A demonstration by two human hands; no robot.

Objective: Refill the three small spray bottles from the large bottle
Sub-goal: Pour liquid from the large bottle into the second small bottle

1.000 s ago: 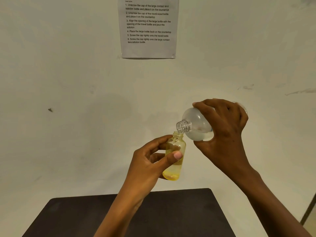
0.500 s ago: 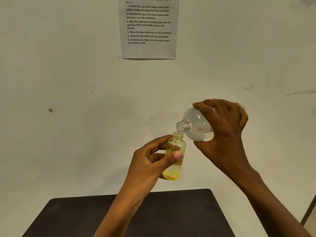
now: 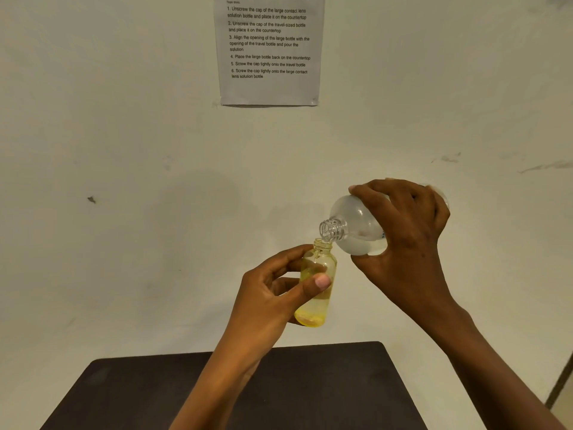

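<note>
My left hand (image 3: 273, 293) grips a small yellow-tinted bottle (image 3: 319, 308) upright in the air, its cap off and its neck open at the top. My right hand (image 3: 406, 231) is wrapped around the large clear bottle (image 3: 356, 228), which is tipped to the left with its uncapped threaded mouth touching the small bottle's opening. Clear liquid pools in the lower side of the large bottle. The small bottle holds some liquid. Both bottles are above the far edge of the table. Other small bottles and the caps are out of view.
A dark brown table (image 3: 325, 386) lies below my forearms, its far edge against a pale wall. A printed instruction sheet (image 3: 269, 48) is taped to the wall above. A dark strip (image 3: 561, 380) shows at the right border.
</note>
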